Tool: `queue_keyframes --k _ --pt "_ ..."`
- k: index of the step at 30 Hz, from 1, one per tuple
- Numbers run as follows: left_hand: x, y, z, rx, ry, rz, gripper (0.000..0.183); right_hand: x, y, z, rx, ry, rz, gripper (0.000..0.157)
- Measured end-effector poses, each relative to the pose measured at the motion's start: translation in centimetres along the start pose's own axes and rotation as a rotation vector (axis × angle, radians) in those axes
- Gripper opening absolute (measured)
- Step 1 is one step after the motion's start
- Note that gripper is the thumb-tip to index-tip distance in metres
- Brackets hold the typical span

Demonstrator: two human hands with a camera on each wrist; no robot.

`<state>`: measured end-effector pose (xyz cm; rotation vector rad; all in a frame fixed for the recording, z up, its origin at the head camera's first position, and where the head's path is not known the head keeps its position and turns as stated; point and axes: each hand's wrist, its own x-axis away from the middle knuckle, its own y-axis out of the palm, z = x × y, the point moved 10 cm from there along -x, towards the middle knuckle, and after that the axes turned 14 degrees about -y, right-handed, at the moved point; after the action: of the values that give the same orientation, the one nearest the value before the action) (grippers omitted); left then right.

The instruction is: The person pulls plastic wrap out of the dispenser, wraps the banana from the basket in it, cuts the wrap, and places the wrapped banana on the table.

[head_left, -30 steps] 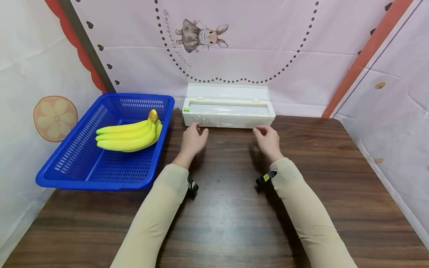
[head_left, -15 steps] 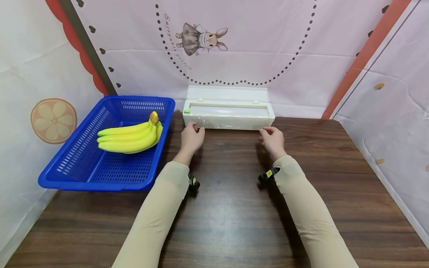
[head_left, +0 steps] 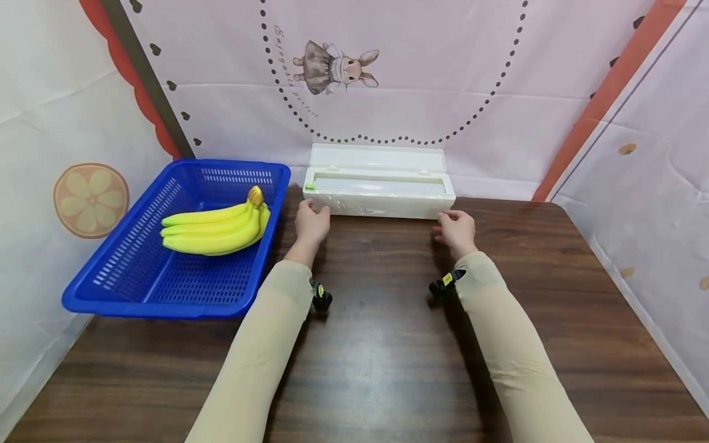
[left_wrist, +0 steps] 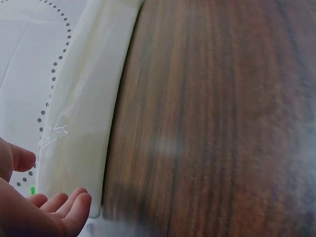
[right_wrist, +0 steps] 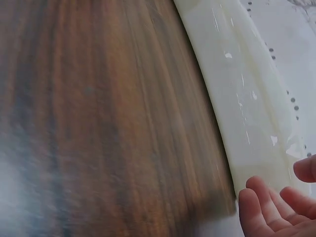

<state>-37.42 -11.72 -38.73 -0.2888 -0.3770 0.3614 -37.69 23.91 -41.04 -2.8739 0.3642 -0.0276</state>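
Note:
A long white cling film dispenser (head_left: 382, 203) stands at the back of the table, its lid (head_left: 378, 157) raised. Clear film seems to hang over its front, with glossy creases in both wrist views. My left hand (head_left: 312, 225) is at the dispenser's front left corner. In the left wrist view its thumb and loosely bent fingers (left_wrist: 76, 210) are apart, with nothing visible between them. At the front right corner is my right hand (head_left: 458, 234). Its fingers (right_wrist: 253, 210) are also loosely bent and apart from the thumb; whether they touch the dispenser I cannot tell.
To the left stands a blue plastic basket (head_left: 166, 309) with a bunch of yellow bananas (head_left: 218, 231) in it. Printed cloth (head_left: 443, 74) hangs behind and at both sides of the dark wooden table (head_left: 365, 344). A green slider (head_left: 309, 186) sits on the dispenser's left end.
My hands have spread apart along the dispenser's front: the left moved a little left, the right a little right. The dispenser and the bananas have stayed in place.

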Motion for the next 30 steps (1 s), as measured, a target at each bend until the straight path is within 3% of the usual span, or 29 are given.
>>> queue_keyframes --k 9,15,23,30 --pt "-0.5 0.4 0.0 0.153 -0.06 -0.075 0.056 -0.9 -0.1 0.8 -0.022 0.06 -0.027 0.05" --pt "-1.0 0.4 0.2 0.203 -0.073 -0.08 0.047 -1.5 0.4 0.9 -0.049 0.077 -0.029 0.052" --pt "-1.4 0.2 0.4 0.252 -0.076 -0.039 0.032 -1.8 0.1 0.6 -0.091 0.07 0.003 0.014" --pt "-1.5 0.4 0.1 0.298 -0.12 -0.021 0.03 -1.9 0.1 0.4 -0.148 0.069 0.031 0.009"
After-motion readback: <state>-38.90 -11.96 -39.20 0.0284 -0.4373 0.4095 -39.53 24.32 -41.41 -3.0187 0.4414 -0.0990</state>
